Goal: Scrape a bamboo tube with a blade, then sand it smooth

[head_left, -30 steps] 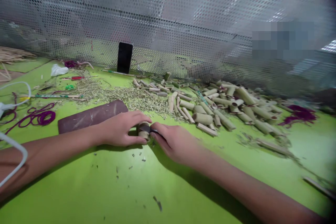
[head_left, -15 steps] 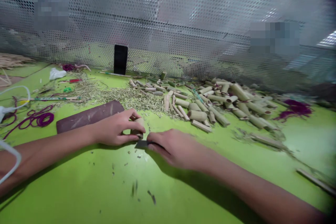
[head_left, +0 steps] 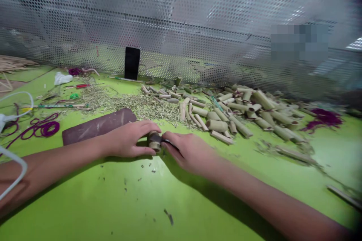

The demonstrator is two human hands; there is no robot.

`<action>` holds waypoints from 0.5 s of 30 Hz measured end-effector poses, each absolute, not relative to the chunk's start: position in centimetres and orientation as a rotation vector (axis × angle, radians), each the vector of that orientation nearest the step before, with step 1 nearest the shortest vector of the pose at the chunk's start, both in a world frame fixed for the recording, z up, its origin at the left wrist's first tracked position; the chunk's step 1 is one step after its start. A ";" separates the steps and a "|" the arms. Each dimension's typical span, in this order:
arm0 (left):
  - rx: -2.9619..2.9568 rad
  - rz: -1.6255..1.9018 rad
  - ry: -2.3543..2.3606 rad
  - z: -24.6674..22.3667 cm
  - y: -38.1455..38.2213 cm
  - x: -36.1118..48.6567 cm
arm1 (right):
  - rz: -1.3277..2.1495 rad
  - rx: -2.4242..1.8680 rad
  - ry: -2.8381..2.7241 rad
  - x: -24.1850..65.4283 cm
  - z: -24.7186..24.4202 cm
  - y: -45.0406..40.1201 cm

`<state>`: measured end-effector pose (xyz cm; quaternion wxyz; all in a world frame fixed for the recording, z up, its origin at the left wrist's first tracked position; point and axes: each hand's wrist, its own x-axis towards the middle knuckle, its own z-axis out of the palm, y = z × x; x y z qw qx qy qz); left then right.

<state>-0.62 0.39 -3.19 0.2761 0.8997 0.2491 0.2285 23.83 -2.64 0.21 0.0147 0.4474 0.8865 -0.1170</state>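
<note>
The short, pale bamboo piece (head_left: 155, 146) sits just off the right-hand end of the brown sheet (head_left: 98, 126), a little nearer the person, at the fingertips of the left hand (head_left: 128, 138). It looks rigid, dry and light. Its rounded wall could roll or slip under a sideways push, and the material would probably split along the grain sooner than bend. The sound place to hold it seems to be by its two ends, thumb on one and fingers on the other, leaving the middle free.

That is roughly how the left grip has it: the thumb is at the near end, the fingers curl around the far end, and the piece is pinched between them with a gap showing behind it toward the palm. The right hand (head_left: 190, 153), farther right of the sheet, is closed around the handle of a small knife (head_left: 156, 139), most of which is hidden in the fist. The dark blade points left and lies across the middle of the piece, between the left thumb and fingers; whether its edge bites cannot be told. Beyond the sheet's right end are shavings (head_left: 158, 109), and farther right a heap of bamboo tubes (head_left: 216, 125) on the green bench (head_left: 93, 203).
</note>
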 end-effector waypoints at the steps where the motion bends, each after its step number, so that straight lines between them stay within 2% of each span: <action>1: 2.424 0.615 0.652 -3.3 0.4 -0.6 | -0.376 1.394 2.762 23.9 0.2 -2.6; 15: 2.490 0.514 0.628 -3.3 0.4 -1.0 | -0.766 1.169 2.773 26.1 1.0 -2.8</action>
